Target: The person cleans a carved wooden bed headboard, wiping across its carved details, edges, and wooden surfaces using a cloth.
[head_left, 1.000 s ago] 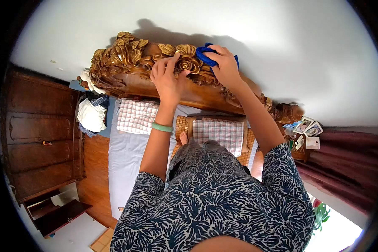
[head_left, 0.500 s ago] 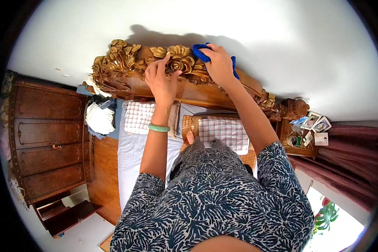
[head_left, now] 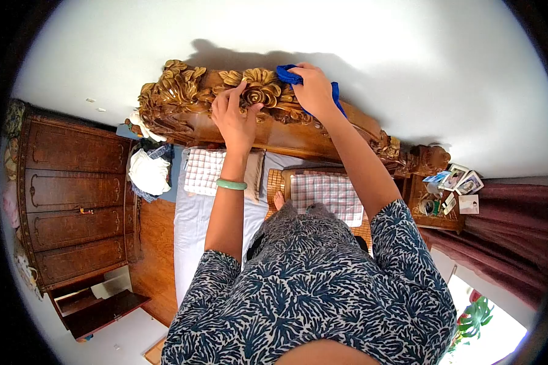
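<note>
A carved wooden headboard [head_left: 182, 121] with gold leaves and a rose [head_left: 257, 96] runs along the wall. My left hand [head_left: 234, 118] rests at the left side of the rose, its fingers apart and nothing held. A green bangle [head_left: 231, 184] circles that wrist. To the right of the rose, my right hand [head_left: 313, 91] grips a blue cloth [head_left: 286, 75] against the headboard's top. Part of the cloth hangs out behind the hand, and the fingertips are partly hidden by it.
Below the headboard is a bed [head_left: 192, 228] with checked pillows [head_left: 204, 172]. A dark wardrobe [head_left: 73, 194] and piled clothes [head_left: 149, 172] are at the left. At the right, photo frames [head_left: 469, 184] stand on a nightstand [head_left: 438, 220] beside a dark red curtain [head_left: 505, 213].
My right hand has shifted slightly left with the blue cloth, along the top beside the rose. My left hand has stayed by the rose. The camera view has tilted a little.
</note>
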`<state>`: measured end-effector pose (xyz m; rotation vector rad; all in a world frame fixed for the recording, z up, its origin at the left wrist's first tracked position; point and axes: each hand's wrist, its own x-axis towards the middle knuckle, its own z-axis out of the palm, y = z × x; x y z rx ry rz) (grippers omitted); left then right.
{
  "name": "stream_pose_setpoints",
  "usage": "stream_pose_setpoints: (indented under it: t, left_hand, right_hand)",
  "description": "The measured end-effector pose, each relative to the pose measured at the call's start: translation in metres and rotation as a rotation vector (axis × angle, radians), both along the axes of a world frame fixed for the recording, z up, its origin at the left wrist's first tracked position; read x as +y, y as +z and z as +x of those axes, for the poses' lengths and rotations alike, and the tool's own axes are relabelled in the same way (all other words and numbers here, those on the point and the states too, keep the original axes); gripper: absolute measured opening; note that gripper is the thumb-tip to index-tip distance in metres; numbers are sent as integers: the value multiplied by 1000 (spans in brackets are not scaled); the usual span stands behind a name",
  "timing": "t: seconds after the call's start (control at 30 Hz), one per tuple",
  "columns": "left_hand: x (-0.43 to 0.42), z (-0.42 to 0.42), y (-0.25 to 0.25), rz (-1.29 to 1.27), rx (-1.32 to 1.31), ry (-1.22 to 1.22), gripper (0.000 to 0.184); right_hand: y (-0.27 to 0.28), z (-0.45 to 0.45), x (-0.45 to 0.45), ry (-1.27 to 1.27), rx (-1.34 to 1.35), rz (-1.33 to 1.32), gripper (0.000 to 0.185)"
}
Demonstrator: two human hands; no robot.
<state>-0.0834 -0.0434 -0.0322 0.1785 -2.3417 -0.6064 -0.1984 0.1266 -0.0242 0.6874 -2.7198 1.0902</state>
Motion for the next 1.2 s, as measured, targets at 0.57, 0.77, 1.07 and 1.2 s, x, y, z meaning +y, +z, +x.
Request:
stream_pose_setpoints:
  t: [0.57, 0.77, 1.07, 1.2]
  left_hand:
    - [2, 0, 8, -29, -26, 36, 59]
    - [2, 2, 5, -10, -61, 55, 62]
    - [28, 18, 21, 140, 96, 9, 50]
    - [58, 37, 13, 915, 48, -370, 43]
  right_hand:
    - [-10, 7, 2, 120, 249, -190, 37]
    - [-23, -2, 2, 12, 186, -185, 32]
    - [44, 40, 42, 300, -989, -1262, 36]
    - [44, 66, 49, 623, -1202, -1512, 42]
